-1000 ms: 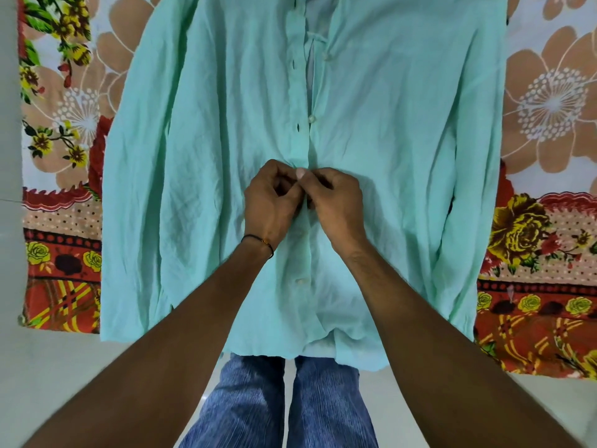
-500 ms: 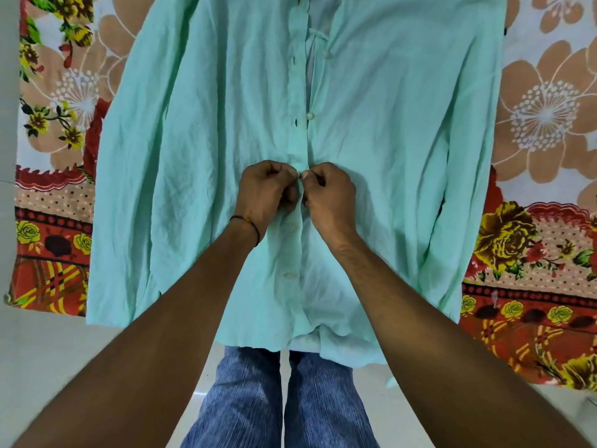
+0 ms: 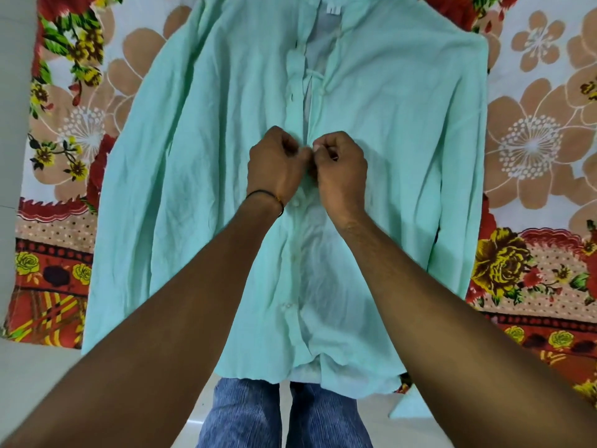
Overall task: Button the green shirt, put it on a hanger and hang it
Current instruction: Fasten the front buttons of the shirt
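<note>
One wrinkled mint-green shirt (image 3: 193, 189) lies front-up on a floral bedsheet (image 3: 533, 156), lower buttons (image 3: 295, 202) fastened, upper placket (image 3: 295, 76) gaping. The left hand (image 3: 274, 166) and right hand (image 3: 342, 169), fingers curled, pinch the placket edges mid-chest, covering that spot. A dark thread (image 3: 265, 194) circles the left wrist.

Head view downward, near green shirt (image 3: 403, 156)

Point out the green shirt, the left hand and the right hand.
green shirt (image 3: 193, 156), head view, bare front panel
left hand (image 3: 276, 166), head view, back of hand
right hand (image 3: 343, 171), head view, back of hand
</note>
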